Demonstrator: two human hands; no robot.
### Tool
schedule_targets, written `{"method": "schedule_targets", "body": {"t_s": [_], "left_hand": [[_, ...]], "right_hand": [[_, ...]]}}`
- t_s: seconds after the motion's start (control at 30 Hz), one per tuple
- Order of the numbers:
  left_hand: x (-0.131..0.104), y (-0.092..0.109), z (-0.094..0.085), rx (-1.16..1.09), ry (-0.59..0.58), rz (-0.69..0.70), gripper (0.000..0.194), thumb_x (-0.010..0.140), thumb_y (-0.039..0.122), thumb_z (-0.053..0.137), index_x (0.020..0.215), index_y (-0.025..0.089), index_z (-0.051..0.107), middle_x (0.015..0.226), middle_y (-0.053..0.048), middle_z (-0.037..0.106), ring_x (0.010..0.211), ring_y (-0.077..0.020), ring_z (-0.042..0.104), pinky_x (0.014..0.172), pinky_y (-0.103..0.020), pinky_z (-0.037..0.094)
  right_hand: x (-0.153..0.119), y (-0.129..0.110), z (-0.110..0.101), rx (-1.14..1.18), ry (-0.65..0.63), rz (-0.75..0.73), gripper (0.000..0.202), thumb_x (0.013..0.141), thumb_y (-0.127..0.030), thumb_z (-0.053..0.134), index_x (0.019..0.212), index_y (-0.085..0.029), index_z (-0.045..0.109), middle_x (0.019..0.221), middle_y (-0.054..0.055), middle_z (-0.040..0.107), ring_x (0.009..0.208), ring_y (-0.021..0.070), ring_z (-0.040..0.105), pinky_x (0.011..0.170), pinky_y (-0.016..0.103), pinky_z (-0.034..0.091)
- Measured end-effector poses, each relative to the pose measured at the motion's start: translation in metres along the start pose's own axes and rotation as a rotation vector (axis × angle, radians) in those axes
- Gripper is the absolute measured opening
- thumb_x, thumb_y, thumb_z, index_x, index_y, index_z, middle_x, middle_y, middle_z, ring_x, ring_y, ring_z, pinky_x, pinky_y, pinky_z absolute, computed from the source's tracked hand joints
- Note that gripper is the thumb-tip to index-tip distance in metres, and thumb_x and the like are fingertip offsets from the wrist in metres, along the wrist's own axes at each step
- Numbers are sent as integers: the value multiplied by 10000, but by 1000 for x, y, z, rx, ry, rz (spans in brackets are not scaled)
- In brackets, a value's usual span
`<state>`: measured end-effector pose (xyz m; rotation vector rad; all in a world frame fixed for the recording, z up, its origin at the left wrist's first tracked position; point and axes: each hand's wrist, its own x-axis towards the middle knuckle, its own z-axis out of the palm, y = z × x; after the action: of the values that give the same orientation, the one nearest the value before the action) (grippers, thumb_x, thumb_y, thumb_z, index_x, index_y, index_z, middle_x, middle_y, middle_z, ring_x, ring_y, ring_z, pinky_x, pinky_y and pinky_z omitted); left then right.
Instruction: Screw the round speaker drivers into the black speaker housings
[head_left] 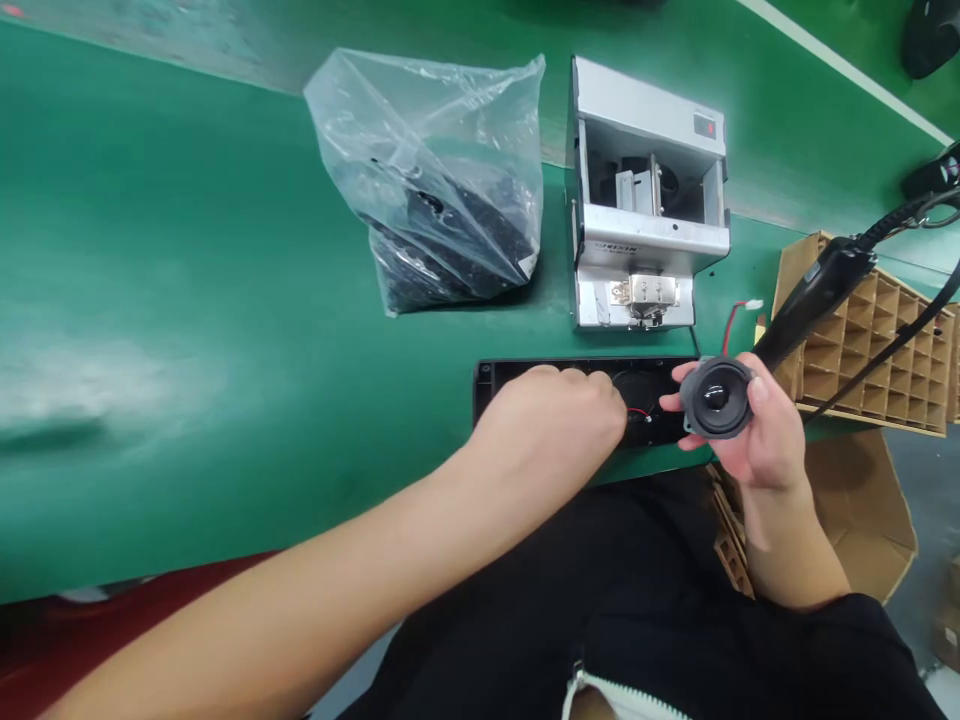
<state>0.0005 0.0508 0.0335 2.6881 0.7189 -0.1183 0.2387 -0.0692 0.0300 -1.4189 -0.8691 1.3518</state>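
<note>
My right hand [772, 435] holds a small round black speaker [718, 398], its cone turned up toward me. From the speaker's far edge a red wire [729, 325] rises to a white connector [754, 304]. My left hand [555, 410] is closed in a fist above a long black housing [667, 372], back of the hand upward; its fingertips and anything in them are hidden. Beside that fist, inside the housing, shows a thin red lead [639, 411] with a small white plug. The fist and forearm cover much of the housing's left part.
Behind the housing stands a grey metal machine [652, 240]. Left of it lies a clear plastic bag [450, 200] of black parts. At right are a divided cardboard tray [870, 330], a black handheld tool [814, 295] with a cable, and an open cardboard box [862, 510] below the table edge.
</note>
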Motion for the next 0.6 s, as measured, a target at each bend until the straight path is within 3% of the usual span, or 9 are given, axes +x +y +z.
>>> {"method": "schedule_targets", "body": {"t_s": [0.07, 0.13, 0.23, 0.37, 0.47, 0.6], "left_hand": [[11, 6, 1, -16, -64, 17, 329, 873, -101, 630, 820, 182, 788, 797, -113, 783, 720, -333, 799, 622, -406, 445], [11, 4, 4, -20, -66, 27, 312, 869, -79, 644, 821, 195, 784, 792, -101, 787, 716, -327, 796, 621, -406, 443], [-8, -12, 11, -23, 100, 17, 242, 975, 41, 641, 918, 219, 793, 835, -75, 776, 721, -308, 768, 620, -407, 438], [-42, -36, 20, -50, 313, 11, 344, 1158, 193, 551, 930, 247, 803, 932, -82, 785, 787, -282, 710, 682, -415, 462], [-55, -43, 28, -49, 365, -7, 417, 1219, 225, 517, 1005, 266, 873, 1096, -102, 850, 871, -284, 701, 763, -436, 468], [-57, -39, 39, -74, 400, -7, 468, 1253, 269, 473, 1081, 277, 909, 1196, -121, 868, 981, -319, 765, 844, -471, 491]], "right_hand": [[-3, 5, 0, 93, -54, 24, 526, 1100, -823, 626, 1064, -346, 406, 1363, 139, 863, 1063, 307, 936, 557, 382, 734], [-7, 7, -2, 79, -101, -24, 572, 1064, -847, 663, 999, -331, 425, 1367, 173, 854, 1116, 327, 919, 651, 451, 780], [-11, 0, -7, -2, -106, -95, 486, 1048, -730, 778, 971, -307, 552, 1431, 174, 861, 1195, 326, 898, 881, 541, 817], [-1, -18, -10, -581, -129, -353, 124, 1124, -433, 787, 1187, -327, 802, 1524, 144, 847, 1355, 312, 862, 1110, 562, 784], [20, -23, -7, -946, -287, -534, 291, 1119, -299, 787, 1409, -311, 802, 1446, 143, 874, 1358, 312, 854, 1164, 553, 770], [45, -18, -1, -1292, -495, -532, 286, 1117, -257, 793, 1402, -273, 802, 1407, 154, 877, 1245, 312, 862, 1041, 511, 788]]}}
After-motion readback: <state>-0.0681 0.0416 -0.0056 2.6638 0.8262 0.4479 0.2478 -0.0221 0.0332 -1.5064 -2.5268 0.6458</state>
